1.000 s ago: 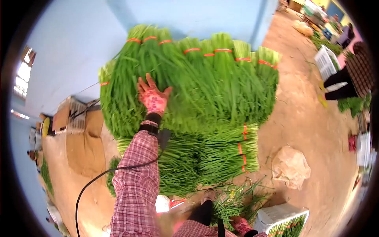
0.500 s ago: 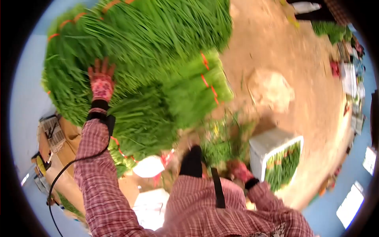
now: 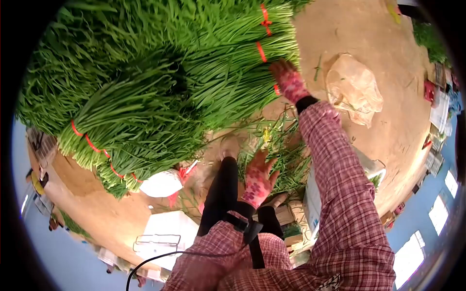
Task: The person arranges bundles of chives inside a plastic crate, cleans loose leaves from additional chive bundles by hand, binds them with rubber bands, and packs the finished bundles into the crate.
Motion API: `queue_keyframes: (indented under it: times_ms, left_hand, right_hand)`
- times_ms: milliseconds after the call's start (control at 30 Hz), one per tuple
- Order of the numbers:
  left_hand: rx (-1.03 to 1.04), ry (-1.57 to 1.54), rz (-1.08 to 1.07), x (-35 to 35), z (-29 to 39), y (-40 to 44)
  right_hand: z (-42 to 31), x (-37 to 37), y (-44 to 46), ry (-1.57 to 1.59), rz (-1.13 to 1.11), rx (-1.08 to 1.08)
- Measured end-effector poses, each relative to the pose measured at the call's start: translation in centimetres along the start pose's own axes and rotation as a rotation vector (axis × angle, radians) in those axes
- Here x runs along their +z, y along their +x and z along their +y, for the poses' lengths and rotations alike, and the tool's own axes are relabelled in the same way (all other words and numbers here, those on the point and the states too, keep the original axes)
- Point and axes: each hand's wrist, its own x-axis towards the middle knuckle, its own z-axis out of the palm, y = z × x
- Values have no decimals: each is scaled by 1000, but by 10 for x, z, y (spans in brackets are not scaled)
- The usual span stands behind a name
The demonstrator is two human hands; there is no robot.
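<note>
Long green chives, tied with red bands, lie in a big heap. My right hand (image 3: 290, 81), in a pink patterned glove, is at the cut end of a bunch of chives (image 3: 233, 80), its fingers over the stalks beside a red band. My left hand (image 3: 259, 180), in a matching glove with a black strap and cable at the wrist, is held above my legs with its fingers spread and nothing in it. To the left, another banded bunch of chives (image 3: 121, 128) lies with its cut ends toward the lower left.
Loose trimmings (image 3: 286, 160) litter the floor by my feet. A crumpled clear plastic bag (image 3: 353, 87) lies to the right. A white foam box (image 3: 313, 206) is partly behind my right arm. A white round object (image 3: 161, 183) and a white stool-like seat (image 3: 167, 230) are at the lower left.
My left hand has come off the heap's left side and back toward my body. My right hand has reached forward from my lap to the banded bunch. The view has shifted with my head.
</note>
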Motion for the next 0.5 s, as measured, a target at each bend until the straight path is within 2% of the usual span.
queue_keyframes:
  times_ms: [100, 167, 200, 233, 300, 333, 367, 433, 500]
  left_hand:
    - [-121, 49, -101, 8, -10, -5]
    - [-171, -3, -107, 5, -13, 0]
    - [-171, -33, -104, 4, -14, 1]
    - [-165, -62, -95, 3, -16, 4]
    - [-138, -105, -82, 6, -22, 7]
    - [-160, -162, -86, 4, -23, 8]
    - [-180, -215, -91, 2, -25, 10]
    - [-215, -288, -114, -4, -28, 14]
    - [-246, -412, -157, -6, -26, 17]
  right_hand:
    - [-14, 0, 4, -31, -130, 125]
    - [-23, -6, 3, -187, -335, 203]
    - [-27, -13, 9, -275, -508, 203]
    - [-26, -18, 12, -276, -477, 123]
    - [-19, -35, 27, -156, -553, 1]
    - [-12, -24, 19, -13, -320, -16]
    - [-4, -13, 11, 224, -506, 182]
    - [-8, -32, 32, 153, -605, 204]
    - [-20, -50, 56, 91, -872, 197]
